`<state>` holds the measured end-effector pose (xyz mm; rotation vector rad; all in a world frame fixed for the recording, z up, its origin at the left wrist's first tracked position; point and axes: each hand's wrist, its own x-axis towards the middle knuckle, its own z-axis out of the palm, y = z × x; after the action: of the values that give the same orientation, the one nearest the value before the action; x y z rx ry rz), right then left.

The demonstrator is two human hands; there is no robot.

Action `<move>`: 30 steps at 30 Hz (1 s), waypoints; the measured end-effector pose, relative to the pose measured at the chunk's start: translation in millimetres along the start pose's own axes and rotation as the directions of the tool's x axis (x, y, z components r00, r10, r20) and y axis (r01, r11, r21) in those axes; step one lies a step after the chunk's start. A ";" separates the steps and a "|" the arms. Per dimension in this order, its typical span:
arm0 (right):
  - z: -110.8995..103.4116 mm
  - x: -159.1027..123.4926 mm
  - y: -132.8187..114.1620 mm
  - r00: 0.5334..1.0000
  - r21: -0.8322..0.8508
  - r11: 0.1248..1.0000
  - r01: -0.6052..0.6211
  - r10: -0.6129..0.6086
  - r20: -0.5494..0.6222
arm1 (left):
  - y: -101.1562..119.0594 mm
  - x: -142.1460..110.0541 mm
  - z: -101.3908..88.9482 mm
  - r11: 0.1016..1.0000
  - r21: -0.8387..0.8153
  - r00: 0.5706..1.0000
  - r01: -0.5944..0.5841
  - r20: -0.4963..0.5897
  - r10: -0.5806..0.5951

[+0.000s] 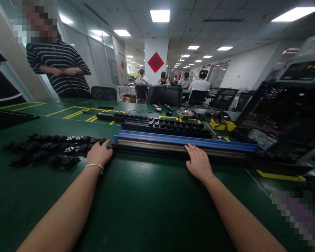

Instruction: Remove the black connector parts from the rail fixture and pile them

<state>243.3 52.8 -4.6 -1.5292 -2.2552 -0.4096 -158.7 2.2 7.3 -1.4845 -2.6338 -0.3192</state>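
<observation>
Crosswise before the person lies a long black rail (152, 150) with a pale metallic channel along it, flat on the green table (141, 206). Its long axis runs from left to right, sloping slightly down toward the right in this view, so it lies across the line of the forearms rather than along it. The hands are well apart. The left hand (99, 154) is at the rail's left end; the right hand (199, 163) comes from the near side, farther along the length, its fingertips over the channel. Of the two, the right hand more plainly overlaps the rail, while the left meets only its end. Whether either is closed firmly on it or just rests there, I cannot tell, since the undersides of the fingers are hidden.

Just behind, nearly parallel, lies a blue rail (178, 138), beyond the reach of the fingertips. To the left, beside the left hand, small black parts (70, 161) sit in rough rows. Farther back are black rails carrying similar parts (170, 129), then a shiny bowl (185, 113). Across the table stands a person in a striped top (59, 68).
</observation>
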 end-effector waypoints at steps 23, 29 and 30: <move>-9.7 0.3 80.4 0.936 0.156 0.959 -0.237 0.268 -0.226 | -26.7 15.3 21.3 0.991 -0.068 0.992 0.112 0.069 -0.107; -17.3 -24.4 141.7 0.656 0.159 0.703 -0.693 0.707 -0.265 | -28.3 20.5 18.6 0.991 -0.061 0.990 0.122 0.075 -0.117; -17.9 -27.6 146.3 0.606 0.179 0.653 -0.736 0.753 -0.256 | -28.2 21.2 18.1 0.991 -0.059 0.990 0.123 0.073 -0.119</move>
<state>391.4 75.5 2.0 -2.0335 -1.1975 -0.2908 -193.5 9.9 -10.0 -1.3801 -2.8003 -0.3712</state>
